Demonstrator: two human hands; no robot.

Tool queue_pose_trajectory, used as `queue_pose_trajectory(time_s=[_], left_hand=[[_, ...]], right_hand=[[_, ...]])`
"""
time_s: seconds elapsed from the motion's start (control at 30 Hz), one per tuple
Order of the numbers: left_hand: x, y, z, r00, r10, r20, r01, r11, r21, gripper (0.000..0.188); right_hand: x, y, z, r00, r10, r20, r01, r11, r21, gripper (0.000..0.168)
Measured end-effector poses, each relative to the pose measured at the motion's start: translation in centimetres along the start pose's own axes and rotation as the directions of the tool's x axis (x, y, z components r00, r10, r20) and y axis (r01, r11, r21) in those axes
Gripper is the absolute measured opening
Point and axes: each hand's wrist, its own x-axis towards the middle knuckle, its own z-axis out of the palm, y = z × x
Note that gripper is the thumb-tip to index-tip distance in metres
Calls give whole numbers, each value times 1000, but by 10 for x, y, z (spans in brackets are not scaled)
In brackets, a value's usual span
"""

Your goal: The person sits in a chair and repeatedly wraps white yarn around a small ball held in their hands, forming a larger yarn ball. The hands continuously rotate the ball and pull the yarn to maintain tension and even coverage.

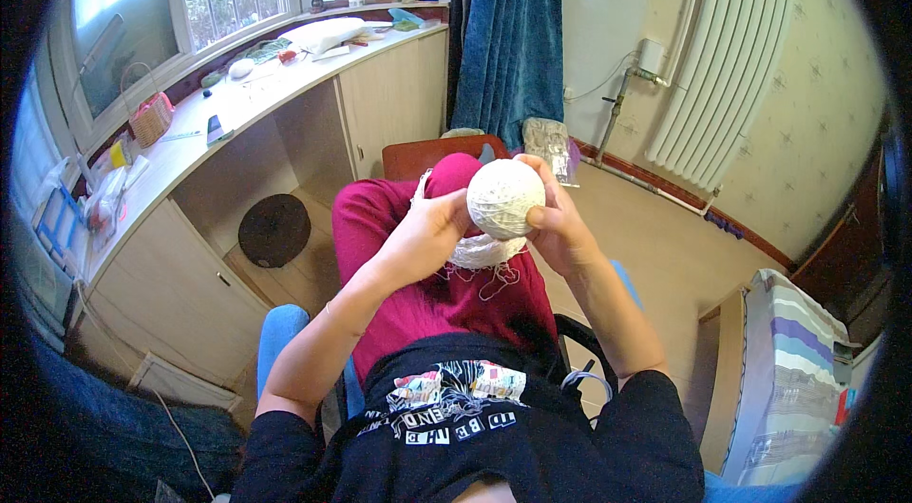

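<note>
A round ball of white yarn (504,198) is held up over my lap. My right hand (559,221) grips its right side, with the thumb on the front and the fingers behind. Against the ball's left side is my left hand (432,232); its fingertips are partly hidden, so I cannot tell if it grips the ball or a strand. A loose white skein of yarn (479,253) lies around my raised knee in dark red trousers, with tangled strands hanging at its lower edge.
On the left a curved desk (249,100) runs under the window, bearing a wicker basket (151,120), a phone (216,130) and a white egg-shaped thing (241,68). A dark round stool (274,230) stands beneath. Ahead is a red-brown seat (399,159); at right, a bed with a striped cover (798,360).
</note>
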Motion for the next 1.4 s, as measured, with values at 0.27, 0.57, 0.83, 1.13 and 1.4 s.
queue_pose_trajectory(time_s=[0.27,0.57,0.83,1.13,1.4], left_hand=[[-10,43,-27,958,46,283,-117,964,239,16],[0,-6,-24,999,-37,14,38,990,-134,18],[-6,4,-5,963,130,237,-187,952,241,20],[-1,-7,-25,987,151,-50,-156,981,-117,16],[-6,-11,2,990,133,-51,-113,951,289,22]], right_hand=[[-2,-7,6,973,-186,134,219,581,-784,61],[-2,6,4,977,85,198,-87,996,4,84],[11,24,-5,942,-334,-43,268,820,-506,66],[5,22,0,947,200,252,-145,964,-222,79],[5,17,-1,975,-148,-167,132,986,-103,80]])
